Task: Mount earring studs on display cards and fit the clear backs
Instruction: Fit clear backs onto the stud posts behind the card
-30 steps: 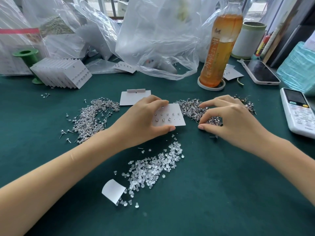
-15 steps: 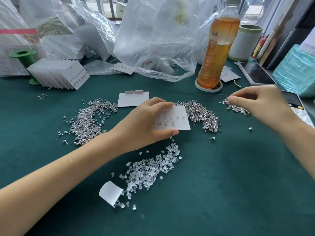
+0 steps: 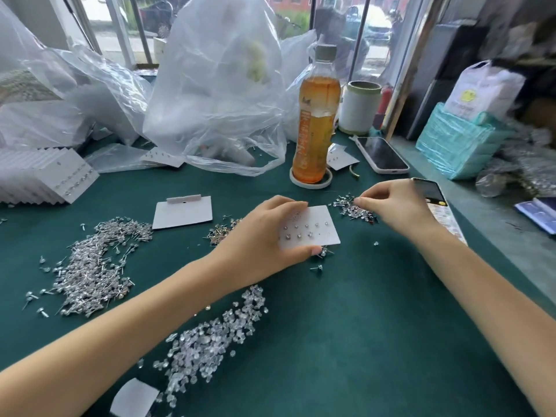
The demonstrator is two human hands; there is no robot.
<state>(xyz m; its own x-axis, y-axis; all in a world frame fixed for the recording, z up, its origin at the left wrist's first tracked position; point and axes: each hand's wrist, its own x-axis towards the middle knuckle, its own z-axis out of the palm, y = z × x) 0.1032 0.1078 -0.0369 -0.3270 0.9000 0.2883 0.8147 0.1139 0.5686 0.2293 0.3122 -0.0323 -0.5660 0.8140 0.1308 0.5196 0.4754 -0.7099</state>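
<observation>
**benchwatcher:** Head camera, only view there is. Left hand (image 3: 258, 239) holds a white display card (image 3: 313, 228) just off the green cloth (image 3: 361, 326), thumb curled under the near edge, fingers bent over the far edge, so it's a proper pinch on the card. The card has two rows of small studs already poked through on its left part; the right part is bare.

**pinfan:** And the other hand?

**benchwatcher:** Right hand (image 3: 400, 206) is over the small stud pile (image 3: 355, 207) beyond the card's right corner. Thumb and index tip are pressed together right at the pile, other fingers curled in. Looks like a pinch on a stud, but it's too small to tell if one is actually between the tips.

**pinfan:** Where's the rest of the supplies?

**benchwatcher:** Big stud heap (image 3: 96, 263) well off to the left, another little cluster (image 3: 221, 231) just beside the left hand's knuckles, one loose stud (image 3: 317, 268) near the thumb. Clear backs (image 3: 210, 341) sit in a heap under the left forearm, nearest the camera. A spare card (image 3: 183, 212) lies flat behind the left hand, a stack of filled cards (image 3: 57, 179) at far left. Tea bottle (image 3: 316, 121) on a coaster behind the card, phone (image 3: 380, 155) to its right, plastic bags (image 3: 216, 94) at the back.
</observation>
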